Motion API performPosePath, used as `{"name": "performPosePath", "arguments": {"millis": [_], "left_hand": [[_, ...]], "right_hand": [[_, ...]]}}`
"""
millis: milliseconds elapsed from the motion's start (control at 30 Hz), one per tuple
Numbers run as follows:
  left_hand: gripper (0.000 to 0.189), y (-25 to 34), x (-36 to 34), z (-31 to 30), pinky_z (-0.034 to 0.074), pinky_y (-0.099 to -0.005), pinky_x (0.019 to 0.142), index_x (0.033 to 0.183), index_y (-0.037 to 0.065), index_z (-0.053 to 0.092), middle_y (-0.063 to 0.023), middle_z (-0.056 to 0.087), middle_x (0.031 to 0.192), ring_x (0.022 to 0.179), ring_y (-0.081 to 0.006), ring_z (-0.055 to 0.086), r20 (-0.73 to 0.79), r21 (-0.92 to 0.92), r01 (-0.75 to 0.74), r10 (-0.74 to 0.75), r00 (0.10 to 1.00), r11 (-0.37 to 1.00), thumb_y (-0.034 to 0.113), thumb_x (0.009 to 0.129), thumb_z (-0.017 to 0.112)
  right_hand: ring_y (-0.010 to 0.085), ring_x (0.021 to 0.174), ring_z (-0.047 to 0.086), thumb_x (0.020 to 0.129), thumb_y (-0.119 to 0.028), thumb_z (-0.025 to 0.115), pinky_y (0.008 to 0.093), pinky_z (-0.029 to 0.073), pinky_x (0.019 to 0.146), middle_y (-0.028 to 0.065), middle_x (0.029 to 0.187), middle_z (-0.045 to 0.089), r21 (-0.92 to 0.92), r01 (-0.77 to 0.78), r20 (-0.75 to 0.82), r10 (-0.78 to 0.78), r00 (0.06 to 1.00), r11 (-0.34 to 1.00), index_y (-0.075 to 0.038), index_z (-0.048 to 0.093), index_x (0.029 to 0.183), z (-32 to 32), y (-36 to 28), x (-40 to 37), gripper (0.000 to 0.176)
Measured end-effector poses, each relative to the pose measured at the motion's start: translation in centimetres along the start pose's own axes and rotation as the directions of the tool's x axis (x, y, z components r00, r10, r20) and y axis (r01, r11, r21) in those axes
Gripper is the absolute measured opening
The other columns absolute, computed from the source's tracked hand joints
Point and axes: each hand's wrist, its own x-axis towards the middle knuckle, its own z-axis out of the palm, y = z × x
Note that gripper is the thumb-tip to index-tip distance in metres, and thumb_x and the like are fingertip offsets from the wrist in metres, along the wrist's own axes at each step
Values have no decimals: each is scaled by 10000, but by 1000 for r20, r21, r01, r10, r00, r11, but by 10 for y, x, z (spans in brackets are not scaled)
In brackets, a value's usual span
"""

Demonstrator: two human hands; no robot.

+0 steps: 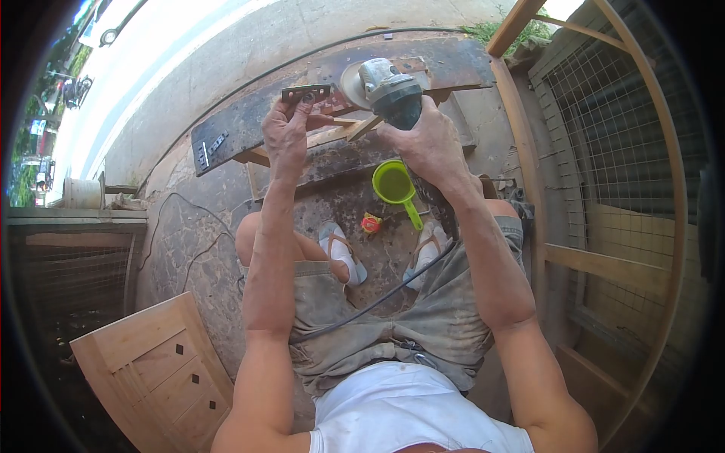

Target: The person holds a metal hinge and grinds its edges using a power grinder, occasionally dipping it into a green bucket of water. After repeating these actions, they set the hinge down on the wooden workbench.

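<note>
My left hand [288, 134] is closed on a small dark rectangular metal plate [306, 93] with holes in it, raised over the bench. In my right hand [429, 143] is an angle grinder [393, 94], gripped round its dark green body. The grinder's round pale disc [353, 84] faces left, a short gap from the plate. Below both hands is a low, worn bench [257, 113]. Several small dark metal pieces [219, 141] and a strip lie on the bench's left end.
A lime-green dipper [393, 183] and a red-yellow packet [371, 223] are on the floor between my feet. The grinder's cord [377, 300] crosses my lap. A wooden panel [162, 366] leans at lower left; a wooden frame [529, 166] stands at right.
</note>
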Motion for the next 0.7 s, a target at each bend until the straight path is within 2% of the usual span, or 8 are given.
{"name": "performPosePath", "arguments": {"millis": [167,267,367,533,700], "left_hand": [[256,-2,1,0,702,-336,832,1292,-1,715,-150,831,1235,907,-242,848,-11,-13,8,-8,1000,1000,185,1117,737],[258,-2,0,3,701,-331,832,1290,-2,716,-149,833,1232,906,-240,847,-7,-18,19,-19,1000,1000,185,1113,743],[261,-2,-1,4,701,-327,833,1291,-6,714,-151,833,1231,908,-239,847,5,-22,7,-7,1000,1000,182,1112,744],[265,0,-2,7,704,-339,780,1335,-38,696,-157,826,1195,876,-268,846,3,2,-15,15,1000,1000,131,1131,703],[253,-3,-2,6,706,-345,782,1329,-25,708,-138,825,1202,891,-260,844,0,9,-25,25,1000,1000,131,1131,704]], "right_hand": [[450,1057,808,875,-423,853,501,629,985,316,1110,796,-13,44,-49,-45,998,999,160,633,1332,4,2,0,772],[409,1142,799,885,-436,867,492,613,1037,285,1192,803,25,-42,31,41,999,999,72,666,1351,-1,-6,-2,718],[408,1150,799,889,-436,868,489,612,1044,288,1202,803,69,-38,62,34,998,997,75,664,1364,-2,-9,-4,726],[404,1149,800,887,-436,866,482,610,1050,285,1205,804,49,-31,47,29,998,998,77,662,1368,1,-7,-3,732],[405,1135,801,885,-438,864,482,612,1041,282,1194,805,39,-20,48,18,999,999,74,664,1354,2,-7,-3,722]]}}
